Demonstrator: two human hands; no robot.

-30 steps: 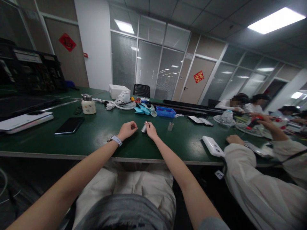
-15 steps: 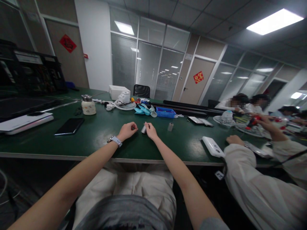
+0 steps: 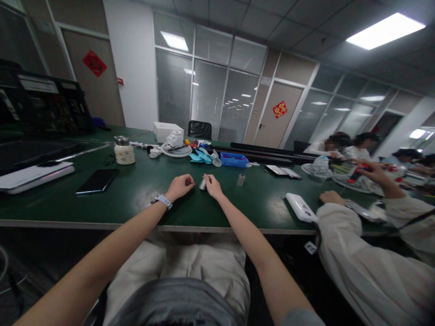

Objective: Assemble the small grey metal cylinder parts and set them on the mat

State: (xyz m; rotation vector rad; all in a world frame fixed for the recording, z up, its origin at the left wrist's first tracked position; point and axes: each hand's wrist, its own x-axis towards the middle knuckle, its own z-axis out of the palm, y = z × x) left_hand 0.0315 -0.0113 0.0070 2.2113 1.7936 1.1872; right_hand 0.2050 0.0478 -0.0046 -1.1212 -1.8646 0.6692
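Observation:
My left hand (image 3: 180, 186), with a watch on its wrist, rests on the green table (image 3: 136, 199) with its fingers curled in a pinch; what they hold is too small to make out. A hand's width to the right, my right hand (image 3: 213, 184) grips a small silver cylinder (image 3: 203, 184), tilted against the table. A second small grey cylinder (image 3: 240, 179) stands upright a little further right, apart from both hands.
A black phone (image 3: 97, 181), a white device (image 3: 34, 171) and a jar (image 3: 124, 150) lie to the left. Fan parts (image 3: 176, 147), blue blades (image 3: 203, 156) and a blue tray (image 3: 234, 159) sit behind. A white box (image 3: 301, 207) and a co-worker's sleeve (image 3: 360, 267) are at right.
Both hands stay in nearly the same spot; the fingers shift slightly around the silver cylinder. The view has tipped a little.

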